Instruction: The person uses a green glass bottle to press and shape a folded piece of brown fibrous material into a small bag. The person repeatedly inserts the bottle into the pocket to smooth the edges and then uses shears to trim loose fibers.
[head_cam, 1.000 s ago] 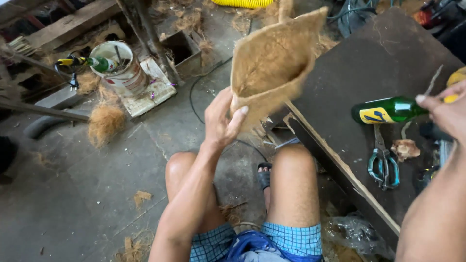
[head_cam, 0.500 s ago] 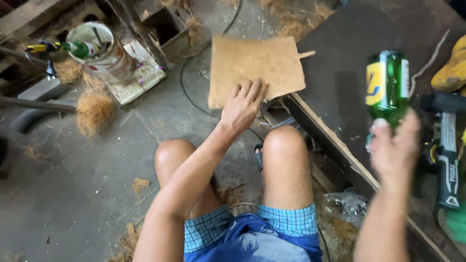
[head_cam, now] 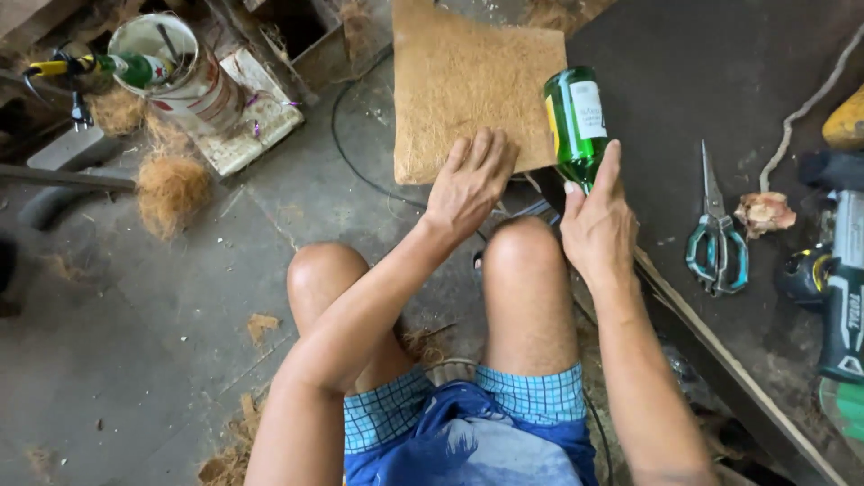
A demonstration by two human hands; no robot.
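- Left hand (head_cam: 470, 184) flat, fingers spread, pressing near edge of coir mat (head_cam: 468, 85); nothing gripped.
- Mat lies flat, partly on concrete floor (head_cam: 135, 342), far corner over dark board (head_cam: 720, 90).
- Right hand (head_cam: 596, 220) clamped around base of green bottle (head_cam: 576, 121), bottle upended at mat's right edge.
- Scissors (head_cam: 717, 234) on board, right of bottle; power tool (head_cam: 841, 288) beyond.
- White bucket (head_cam: 180, 67) far left.
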